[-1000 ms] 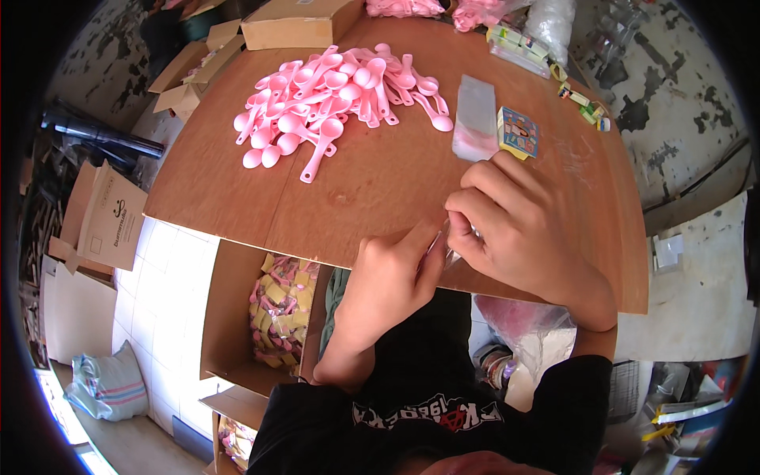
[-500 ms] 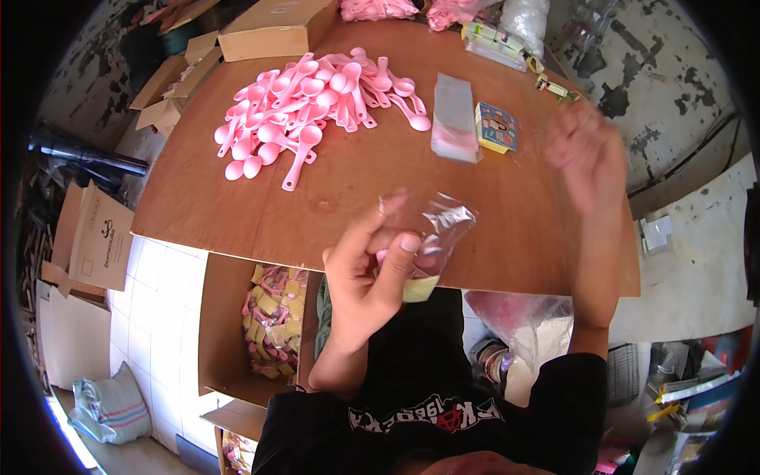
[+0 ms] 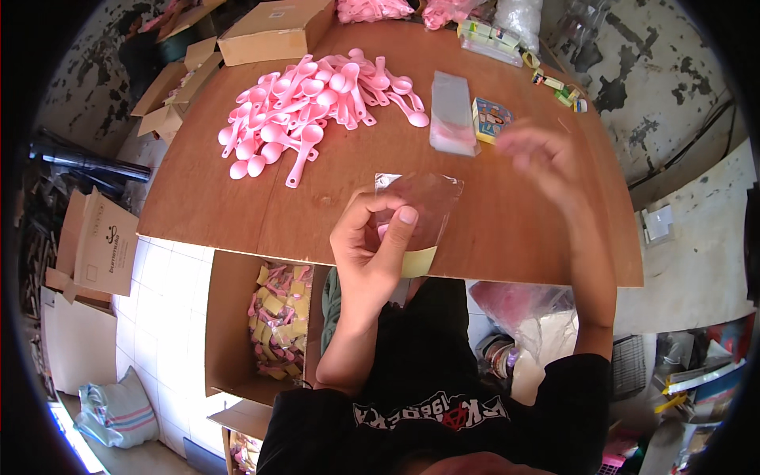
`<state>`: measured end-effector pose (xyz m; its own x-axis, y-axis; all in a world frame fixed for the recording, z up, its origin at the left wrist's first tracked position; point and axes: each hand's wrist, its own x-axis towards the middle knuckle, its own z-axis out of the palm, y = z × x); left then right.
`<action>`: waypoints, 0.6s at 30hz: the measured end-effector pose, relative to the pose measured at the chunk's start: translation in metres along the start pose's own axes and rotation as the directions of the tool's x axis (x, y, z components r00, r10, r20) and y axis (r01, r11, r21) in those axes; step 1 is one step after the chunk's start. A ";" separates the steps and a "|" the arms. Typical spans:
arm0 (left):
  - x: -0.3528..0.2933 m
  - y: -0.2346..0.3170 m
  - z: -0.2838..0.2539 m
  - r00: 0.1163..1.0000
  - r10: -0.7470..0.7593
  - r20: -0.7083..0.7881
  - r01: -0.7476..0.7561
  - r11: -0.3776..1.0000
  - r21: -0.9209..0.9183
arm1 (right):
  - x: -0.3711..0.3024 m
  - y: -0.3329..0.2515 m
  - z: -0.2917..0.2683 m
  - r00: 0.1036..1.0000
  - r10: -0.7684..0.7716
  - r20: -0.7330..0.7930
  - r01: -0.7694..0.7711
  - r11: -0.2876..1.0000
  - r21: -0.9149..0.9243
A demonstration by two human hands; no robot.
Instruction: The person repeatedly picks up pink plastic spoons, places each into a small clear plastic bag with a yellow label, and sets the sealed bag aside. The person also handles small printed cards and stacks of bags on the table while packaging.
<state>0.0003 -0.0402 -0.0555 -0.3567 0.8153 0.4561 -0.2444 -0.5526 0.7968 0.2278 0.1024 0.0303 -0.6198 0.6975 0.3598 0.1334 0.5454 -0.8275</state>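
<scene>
My left hand (image 3: 366,249) pinches a small clear plastic bag (image 3: 431,202) between thumb and fingers above the table's near edge. A yellow card (image 3: 419,261) shows at the bag's lower end, and a bit of pink (image 3: 383,230) peeks out beside the fingers, mostly hidden by them. Over the right side of the table hangs my right hand (image 3: 546,162), its fingers smeared by motion. Closest to it lies a stack of small printed cards (image 3: 491,119) with a yellow side. Left of those is a stack of flat clear bags (image 3: 453,111).
A heap of pink plastic spoons (image 3: 305,103) covers the table's far left part. Behind it stands a cardboard box (image 3: 273,32). Below the near edge, an open carton (image 3: 226,332) contains many bagged spoons with yellow cards. Small wrapped pieces (image 3: 554,85) lie at the far right.
My right hand has moved left, closer to the printed cards. The bag in my left hand now stands flatter and more upright, with the yellow card slightly higher.
</scene>
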 end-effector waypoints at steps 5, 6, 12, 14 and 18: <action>0.000 -0.003 0.004 1.000 0.024 -0.020 -0.022 0.997 0.074 | -0.005 -0.043 0.083 0.958 -0.215 0.189 0.229 0.972 -0.054; 0.000 -0.001 0.003 1.000 0.022 -0.019 -0.021 0.997 0.076 | -0.006 -0.046 0.084 0.958 -0.215 0.188 0.228 0.972 -0.053; 0.012 0.003 -0.011 0.968 0.079 0.240 -0.052 0.992 -0.119 | 0.010 -0.052 0.089 0.954 -0.259 0.151 0.275 0.957 -0.092; 0.010 0.000 -0.015 0.966 0.066 0.248 -0.048 0.996 -0.078 | 0.013 -0.057 0.090 0.951 -0.269 0.154 0.285 0.954 -0.096; 0.011 0.005 -0.013 0.990 0.007 0.140 0.018 0.984 -0.180 | 0.025 -0.064 0.082 0.946 -0.221 0.239 0.254 0.960 -0.116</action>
<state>-0.0162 -0.0360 -0.0512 -0.2288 0.8274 0.5129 -0.4090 -0.5598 0.7207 0.1400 0.0467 0.0568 -0.8000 0.4283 0.4201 0.0610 0.7547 -0.6532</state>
